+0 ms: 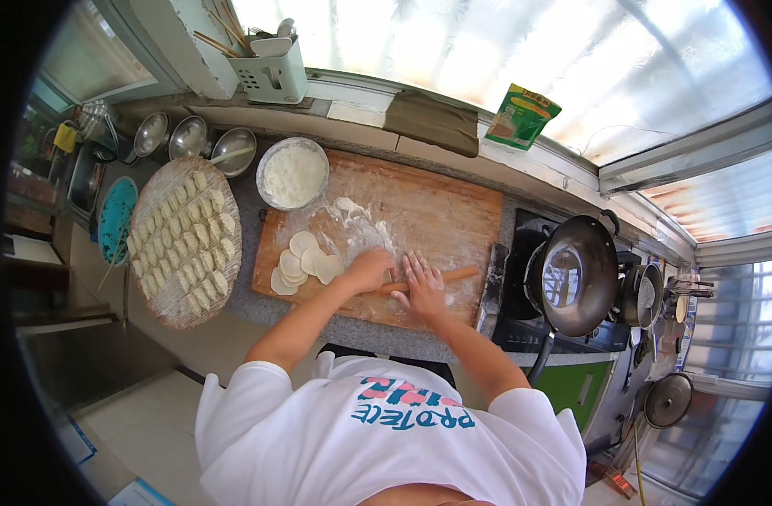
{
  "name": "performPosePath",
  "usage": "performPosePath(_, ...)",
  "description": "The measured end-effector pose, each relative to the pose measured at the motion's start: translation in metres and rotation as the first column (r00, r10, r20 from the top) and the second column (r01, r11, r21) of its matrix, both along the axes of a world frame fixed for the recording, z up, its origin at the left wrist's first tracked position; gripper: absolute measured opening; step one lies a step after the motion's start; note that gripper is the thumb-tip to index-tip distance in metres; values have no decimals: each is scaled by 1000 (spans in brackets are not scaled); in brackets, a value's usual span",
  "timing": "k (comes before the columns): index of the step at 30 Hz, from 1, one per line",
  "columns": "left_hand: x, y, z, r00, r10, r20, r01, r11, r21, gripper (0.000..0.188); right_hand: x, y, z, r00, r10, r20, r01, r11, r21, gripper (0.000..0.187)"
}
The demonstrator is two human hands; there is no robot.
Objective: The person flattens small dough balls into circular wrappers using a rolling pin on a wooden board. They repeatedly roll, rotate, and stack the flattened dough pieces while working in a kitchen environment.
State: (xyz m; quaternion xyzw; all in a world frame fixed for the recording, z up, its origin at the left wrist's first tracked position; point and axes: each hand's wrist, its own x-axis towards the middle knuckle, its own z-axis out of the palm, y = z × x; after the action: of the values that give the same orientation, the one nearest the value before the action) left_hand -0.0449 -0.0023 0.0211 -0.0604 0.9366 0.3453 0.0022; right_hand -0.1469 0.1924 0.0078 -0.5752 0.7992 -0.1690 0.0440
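Note:
A wooden rolling pin (458,274) lies across the floured wooden board (453,190). Over the pin my right hand (421,287) lies flat, palm on the wood and fingers stretched toward the far side. Just left of it my left hand (370,271) is closed, fingers curled down at the board near the pin's left end. What those fingers hold, if anything, is hidden. Thin round dough wrappers (291,263) overlap in a loose pile left of my left hand. Loose flour (365,226) is scattered beyond both hands, and a metal bowl of flour (294,173) stands at the board's far left corner.
Rows of dumplings fill a round tray (202,309) at left, beside a turquoise basin (118,221). A cleaver (490,288) lies at the board's right edge. Further right a wok (581,274) sits on the stove. Metal bowls (188,137) stand along the back.

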Motion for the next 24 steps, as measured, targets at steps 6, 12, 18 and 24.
performPosePath(6,6,-6,-2,917,374,137,-381,924,28,6,-25,-52,9,995,-90,-32,87,993,-82,90)
performPosePath(12,4,0,-17,1000,-9,-6,9,1000,-15,17,13,28,0,999,49,-14,-49,999,-13,90)
performPosePath(18,8,-7,-4,950,286,-124,-282,958,47,15,-22,-39,11,1000,-3,7,3,1000,-2,86)
performPosePath(24,1,-6,-19,955,287,80,-294,951,97,10,-17,-36,9,999,-32,-13,31,999,-36,87)
